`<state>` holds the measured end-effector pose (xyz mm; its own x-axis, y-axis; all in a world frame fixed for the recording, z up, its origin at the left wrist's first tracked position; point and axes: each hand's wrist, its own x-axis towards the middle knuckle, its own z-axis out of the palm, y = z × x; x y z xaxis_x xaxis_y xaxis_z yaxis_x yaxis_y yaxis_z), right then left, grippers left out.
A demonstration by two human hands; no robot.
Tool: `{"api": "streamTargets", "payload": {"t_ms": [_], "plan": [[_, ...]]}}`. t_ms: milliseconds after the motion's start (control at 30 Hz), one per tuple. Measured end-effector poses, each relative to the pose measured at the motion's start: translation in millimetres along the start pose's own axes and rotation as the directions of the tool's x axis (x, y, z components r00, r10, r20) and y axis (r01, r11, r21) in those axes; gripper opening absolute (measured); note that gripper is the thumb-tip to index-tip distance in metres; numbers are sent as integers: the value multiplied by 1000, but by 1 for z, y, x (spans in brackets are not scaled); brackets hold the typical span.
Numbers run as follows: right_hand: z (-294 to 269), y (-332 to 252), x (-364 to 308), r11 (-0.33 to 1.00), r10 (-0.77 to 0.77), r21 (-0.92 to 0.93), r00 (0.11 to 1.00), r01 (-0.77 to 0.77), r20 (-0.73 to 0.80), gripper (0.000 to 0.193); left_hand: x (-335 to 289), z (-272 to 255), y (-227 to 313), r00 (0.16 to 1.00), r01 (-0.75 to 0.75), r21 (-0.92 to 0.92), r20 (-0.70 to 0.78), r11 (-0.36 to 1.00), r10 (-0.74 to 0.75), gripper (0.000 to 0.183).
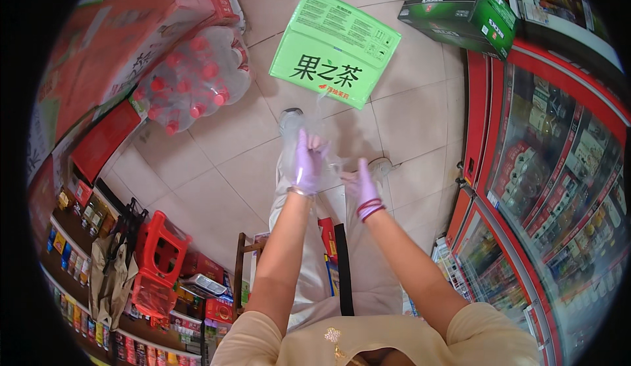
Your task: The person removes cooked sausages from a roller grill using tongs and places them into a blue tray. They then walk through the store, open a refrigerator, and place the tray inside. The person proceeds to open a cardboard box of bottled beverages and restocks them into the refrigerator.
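Both my hands wear thin purple gloves and are out over the floor in front of my legs. My left hand is closed on crumpled clear plastic film, which hangs loosely about its fingers. Close by on the right, my right hand has its thumb raised and its fingers curled in at the film's lower edge; its fingertips are slightly blurred. Beyond the film, a light green carton with dark lettering lies at an angle on the tiles.
A shrink-wrapped pack of red-capped bottles stands at far left by stacked pink-red cartons. A dark green carton is at far right. Red-framed glass coolers line the right. A red plastic stool and stocked shelves are at left.
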<state>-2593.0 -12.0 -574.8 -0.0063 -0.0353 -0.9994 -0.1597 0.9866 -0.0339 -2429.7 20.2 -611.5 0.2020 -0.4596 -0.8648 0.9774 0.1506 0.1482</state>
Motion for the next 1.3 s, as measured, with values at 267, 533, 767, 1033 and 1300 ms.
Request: {"api": "streamTargets", "payload": {"t_ms": [267,533,767,1033,1300], "plan": [[1,-138,-30,945,-12,251,746,-208,665,70,-85,127,-77,962,241,201,81,949,-261,48],[-67,-142,-43,819,-292,-460,939,344,183,35,-124,40,-74,926,318,566,-13,761,-377,20],[-44,-284,-202,212,-962,-223,243,952,122,28,-145,9,-55,959,37,892,95,450,-266,40],[12,-110,-165,832,-442,431,887,349,134,33,-164,63,-17,885,367,-12,314,930,-345,79],[15,-15,-140,927,-20,-358,965,116,260,39,-158,-3,-51,992,11,811,-82,585,96,28]]}}
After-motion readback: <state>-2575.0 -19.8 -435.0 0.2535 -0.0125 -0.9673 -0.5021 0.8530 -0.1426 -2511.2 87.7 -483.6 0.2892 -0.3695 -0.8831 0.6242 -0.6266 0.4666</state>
